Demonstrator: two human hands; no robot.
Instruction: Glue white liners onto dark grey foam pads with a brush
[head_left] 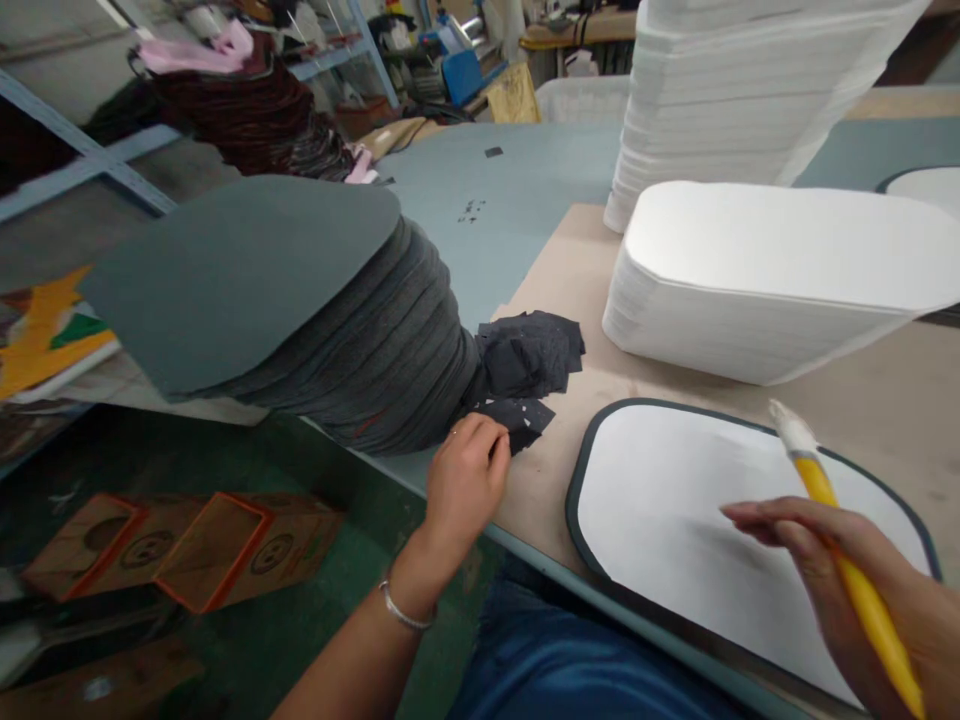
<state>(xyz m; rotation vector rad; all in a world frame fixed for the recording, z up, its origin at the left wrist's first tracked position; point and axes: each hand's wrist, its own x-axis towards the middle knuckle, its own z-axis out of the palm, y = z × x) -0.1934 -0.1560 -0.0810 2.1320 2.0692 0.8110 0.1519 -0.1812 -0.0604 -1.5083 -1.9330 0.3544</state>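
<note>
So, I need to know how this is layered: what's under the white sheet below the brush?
A dark border shows past the white sheet's edge, with beige board beneath. Whatever lies under the sheet's middle is covered.

- Illumination: bright on white stack (795, 240); floor (367, 520) dim.
- Shadows: soft, on white panel (660, 480) near right hand (840, 570).
- Distortion: wide-angle stretching toward edges.
- Blur: background and corners soft.

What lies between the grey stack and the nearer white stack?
Black scraps by the grey stack, then bare board up to the nearer white stack, in the head view.
</note>
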